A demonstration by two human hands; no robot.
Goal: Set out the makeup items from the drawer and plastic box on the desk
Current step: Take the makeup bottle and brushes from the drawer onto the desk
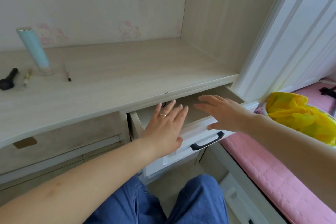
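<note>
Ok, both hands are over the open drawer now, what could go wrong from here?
The drawer is only partly out under the desk edge, so the left hand or right hand could knock against it reaching in. The blue tube stands tilted on its cap and might topple if the desk gets bumped.

A white drawer with a dark handle stands pulled open at centre frame, under the pale wood desk. At upper left a light blue tube stands upright on the desk, beside a black brush and two thin sticks, perhaps pencils, lying flat
</note>
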